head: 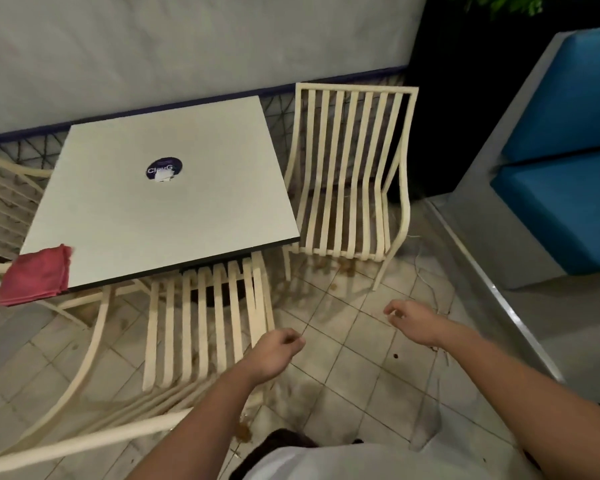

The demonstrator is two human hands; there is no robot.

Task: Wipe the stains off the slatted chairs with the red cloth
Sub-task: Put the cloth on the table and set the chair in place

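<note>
1. Cloth, red, soft-looking and folded, lies on the near left corner of the table. Part of it hangs over the edge, and neither hand touches it.
2. The table is square, with a smooth pale top, a thin dark edge and a round dark sticker near the middle.
3. The floor is pale square tile, scuffed, with brown bits scattered below the right chair's seat front. A plain grey wall with a dark band at its foot runs along the far side.
4. Three cream chairs have curved tube frames and flat slats. The near chair is tucked under the table's near edge, the right chair stands at its right side, and the left chair is only partly in view.
5. A grey bench with blue cushions stands at the right.
6. The left hand hangs just beside the near chair's right edge, fingers loosely curled and empty. The right hand is over the tiles, also loosely curled and empty.
</note>
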